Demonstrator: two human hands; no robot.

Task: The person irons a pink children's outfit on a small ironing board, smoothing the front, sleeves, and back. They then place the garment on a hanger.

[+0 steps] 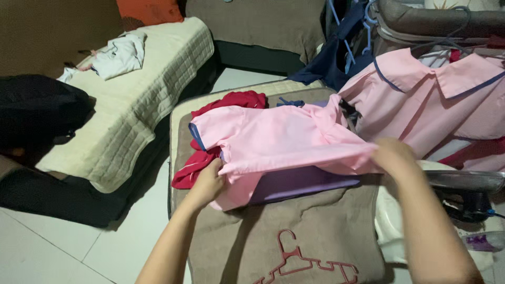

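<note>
Left hand (208, 181): I see it pinching the pink shirt (279, 139) hem, frame centre.
Right hand (392, 155): gripping the same shirt's right edge.
Progress: I judge folding half-done; sleeve still spread.
Around: purple garment (302, 181) beneath, red hanger (300, 263) below.

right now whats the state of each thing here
pink shirt: spread flat on the padded surface, held at both ends
left hand: pinching the shirt's lower left edge
right hand: gripping the shirt's right side
purple garment: flat, partly under the pink shirt
red garment: crumpled beneath the shirt
red hanger: lying flat, unused
second pink shirt: draped at right, collar open
white cloth: crumpled on the quilted cushion
</note>
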